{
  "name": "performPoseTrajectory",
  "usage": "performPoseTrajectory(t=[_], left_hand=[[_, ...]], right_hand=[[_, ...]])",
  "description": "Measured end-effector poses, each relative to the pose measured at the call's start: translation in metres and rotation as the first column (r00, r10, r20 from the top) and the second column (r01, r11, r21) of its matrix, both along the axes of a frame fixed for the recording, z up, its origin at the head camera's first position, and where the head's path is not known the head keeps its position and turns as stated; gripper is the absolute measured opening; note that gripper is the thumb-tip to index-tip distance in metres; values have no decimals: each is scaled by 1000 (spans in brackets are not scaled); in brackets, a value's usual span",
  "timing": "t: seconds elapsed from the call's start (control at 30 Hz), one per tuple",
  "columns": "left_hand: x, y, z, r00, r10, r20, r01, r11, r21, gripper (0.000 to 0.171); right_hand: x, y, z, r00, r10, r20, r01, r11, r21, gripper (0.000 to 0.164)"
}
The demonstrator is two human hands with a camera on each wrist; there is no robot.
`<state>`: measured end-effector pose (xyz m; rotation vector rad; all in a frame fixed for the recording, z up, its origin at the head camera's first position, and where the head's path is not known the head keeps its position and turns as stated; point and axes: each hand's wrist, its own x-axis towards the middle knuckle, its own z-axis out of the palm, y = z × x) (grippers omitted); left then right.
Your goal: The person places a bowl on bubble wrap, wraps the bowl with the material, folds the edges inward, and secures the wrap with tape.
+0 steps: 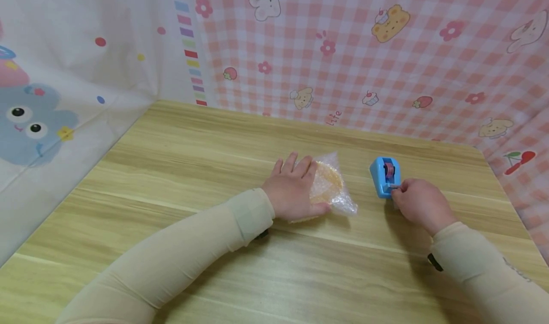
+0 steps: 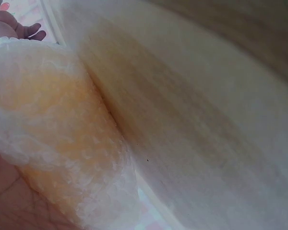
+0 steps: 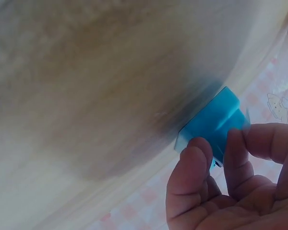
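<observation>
A bubble-wrapped package [image 1: 328, 181] lies on the table, something round and yellow-orange showing through the clear wrap. My left hand [image 1: 291, 190] rests on its left side, fingers spread and palm down. In the left wrist view the bubble wrap [image 2: 62, 129] bulges beside the palm. To the right stands a blue tape dispenser [image 1: 379, 176] with a small pinkish roll in it. At its front end my right hand [image 1: 424, 205] pinches the tape with thumb and finger. The right wrist view shows a clear bit of tape [image 3: 248, 115] at those fingertips, close against the dispenser [image 3: 213, 120].
Both items are on a wood-grain table [image 1: 206, 147]. A pink checked cloth [image 1: 300, 66] with cartoon prints hangs along the back and right edges. On the left hangs a white cloth [image 1: 120, 71] with a blue cartoon figure.
</observation>
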<state>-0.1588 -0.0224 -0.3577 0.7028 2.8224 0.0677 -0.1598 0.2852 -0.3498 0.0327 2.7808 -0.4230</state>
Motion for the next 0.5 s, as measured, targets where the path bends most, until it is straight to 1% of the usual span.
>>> performPoseTrajectory(t=[0.37,0.5], left_hand=[[-1,0,-1,1000,-6,-7,6,1000,2,111],[-1,0,-1,1000,-6,-3,6,1000,7,112]], right_hand=[[-2,0,-2,1000,-12,2,12,1000,19,37],[-1,-1,-2,1000,-11,-14,11,1000,26,36]])
